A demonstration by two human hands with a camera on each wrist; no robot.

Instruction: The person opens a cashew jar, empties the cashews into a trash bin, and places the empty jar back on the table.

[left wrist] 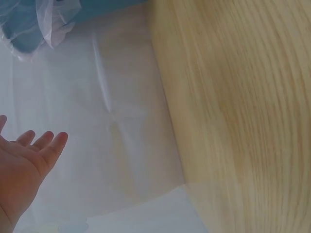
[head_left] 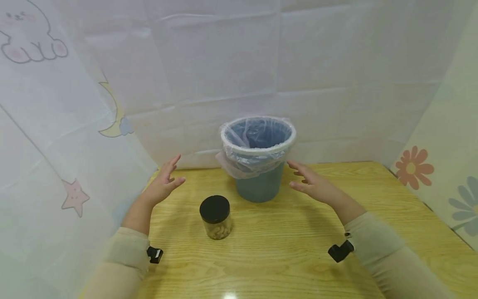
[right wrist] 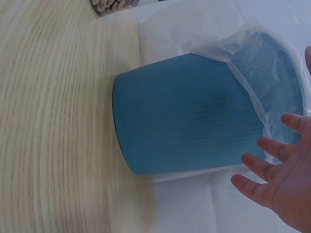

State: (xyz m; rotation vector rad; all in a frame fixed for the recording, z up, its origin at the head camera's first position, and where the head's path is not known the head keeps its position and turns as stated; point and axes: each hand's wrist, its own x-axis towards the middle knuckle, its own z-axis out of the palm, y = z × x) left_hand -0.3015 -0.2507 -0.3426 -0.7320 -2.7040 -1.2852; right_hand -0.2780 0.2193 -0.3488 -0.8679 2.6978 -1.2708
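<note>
A blue trash can point(head_left: 259, 187) stands upright toward the back of the table, its white rim draped with a clear plastic bag point(head_left: 246, 164). In front of it and a little left is a clear jar point(head_left: 218, 228) with a black lid point(head_left: 215, 209) and pale curved pieces inside. My left hand point(head_left: 161, 185) hovers left of the can and jar, fingers spread, holding nothing. Close to the can's right side, my right hand point(head_left: 313, 185) is in the air with extended fingers and nothing in it. The right wrist view shows its fingers near the bag-covered rim point(right wrist: 260, 104).
The wooden table point(head_left: 261, 257) meets a pale hanging sheet point(head_left: 224, 62) just behind the can. Printed sheets close off the left and right sides, with a moon point(head_left: 115, 118) and a red flower point(head_left: 412, 168) on them. Black clips sit at both cuffs.
</note>
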